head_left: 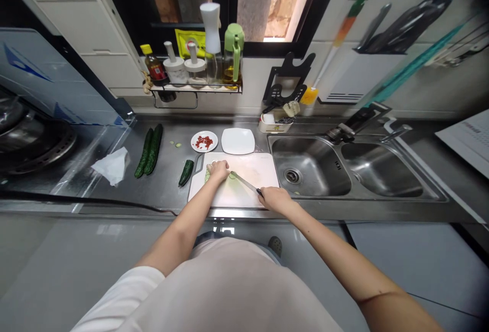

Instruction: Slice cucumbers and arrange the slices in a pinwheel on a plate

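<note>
On a white cutting board (252,169) lie pale green cucumber slices (207,173), partly under my left hand (219,170). The fingers of that hand are bent down and pressed together on the cucumber pieces. My right hand (274,199) is wrapped round the black handle of a knife (246,183), whose blade points left across the board. The blade tip is close to my left fingertips, beside a small green slice (232,175). A cut piece of dark green cucumber (186,172) rests just left of the board.
Behind the board are a plate of chopped red pieces (194,143) and a white square plate (238,141). Two whole cucumbers (154,148) and a crumpled white cloth (112,166) lie left. The double sink (309,164) is right; a bottle rack (196,87) hangs above.
</note>
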A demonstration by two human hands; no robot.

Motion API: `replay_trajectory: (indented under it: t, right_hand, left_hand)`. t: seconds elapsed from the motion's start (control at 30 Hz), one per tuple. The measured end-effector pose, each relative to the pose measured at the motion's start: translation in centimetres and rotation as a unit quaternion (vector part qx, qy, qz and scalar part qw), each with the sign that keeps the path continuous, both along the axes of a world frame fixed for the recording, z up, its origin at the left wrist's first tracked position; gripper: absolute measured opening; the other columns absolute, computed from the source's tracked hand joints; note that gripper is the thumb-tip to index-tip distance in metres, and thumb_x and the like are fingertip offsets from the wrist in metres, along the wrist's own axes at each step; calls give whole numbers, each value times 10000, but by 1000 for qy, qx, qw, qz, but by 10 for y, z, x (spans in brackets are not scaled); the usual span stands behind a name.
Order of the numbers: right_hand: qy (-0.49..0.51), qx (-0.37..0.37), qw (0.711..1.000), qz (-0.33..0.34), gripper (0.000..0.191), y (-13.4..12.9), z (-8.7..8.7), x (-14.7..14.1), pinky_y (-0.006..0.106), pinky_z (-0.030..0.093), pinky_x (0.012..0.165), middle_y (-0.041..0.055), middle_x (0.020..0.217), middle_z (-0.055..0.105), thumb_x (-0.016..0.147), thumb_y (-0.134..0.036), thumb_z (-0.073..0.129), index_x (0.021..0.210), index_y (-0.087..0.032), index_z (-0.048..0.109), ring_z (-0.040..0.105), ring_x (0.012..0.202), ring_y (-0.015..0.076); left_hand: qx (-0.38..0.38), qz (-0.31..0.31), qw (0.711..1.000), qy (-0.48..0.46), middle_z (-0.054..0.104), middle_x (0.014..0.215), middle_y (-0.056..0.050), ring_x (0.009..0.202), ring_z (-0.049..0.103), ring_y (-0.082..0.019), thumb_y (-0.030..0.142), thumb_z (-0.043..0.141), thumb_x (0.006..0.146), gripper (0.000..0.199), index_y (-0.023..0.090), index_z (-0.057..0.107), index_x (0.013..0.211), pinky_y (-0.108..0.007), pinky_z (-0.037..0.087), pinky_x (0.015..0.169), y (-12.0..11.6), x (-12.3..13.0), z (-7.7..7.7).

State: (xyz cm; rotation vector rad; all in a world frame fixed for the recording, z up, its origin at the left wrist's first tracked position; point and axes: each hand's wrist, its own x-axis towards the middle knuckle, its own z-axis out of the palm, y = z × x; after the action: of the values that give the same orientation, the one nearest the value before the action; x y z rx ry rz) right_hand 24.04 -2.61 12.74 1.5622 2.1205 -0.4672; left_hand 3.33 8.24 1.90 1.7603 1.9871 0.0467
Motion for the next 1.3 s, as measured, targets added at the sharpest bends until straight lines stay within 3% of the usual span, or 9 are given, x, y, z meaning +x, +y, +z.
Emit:
replay_trajectory:
  t: [0.8, 1.03, 1.3]
  right_hand:
    - [-31, 31, 998, 54, 373, 11, 5, 2, 356, 471, 828, 199, 1090, 682, 929, -294, 398, 1127, -110, 655, 639, 1044, 286]
    - [-1, -4, 1000, 14, 394, 2, 5, -4, 368, 463, 839, 207, 1113, 670, 930, -331, 396, 1136, -104, 644, 630, 1055, 294]
    - [32, -17, 998, -49, 391, -12, -14, -1, 347, 443, 844, 182, 1128, 668, 941, -363, 370, 1144, -138, 618, 622, 1071, 266]
  left_hand:
    - [-1, -6, 1000, 10, 670, 1091, -41, 1125, 492, -279, 338, 643, 751, 183, 276, 615, 921, -439, 283, 924, -2, 1, 5]
    - [-8, -7, 1000, 6, 667, 1086, -54, 1131, 494, -289, 345, 645, 757, 184, 271, 605, 921, -448, 273, 932, -1, 0, 5]
    - [-11, 0, 1000, 1, 668, 1082, -57, 1135, 494, -294, 379, 638, 761, 187, 266, 607, 906, -447, 272, 927, -1, 0, 5]
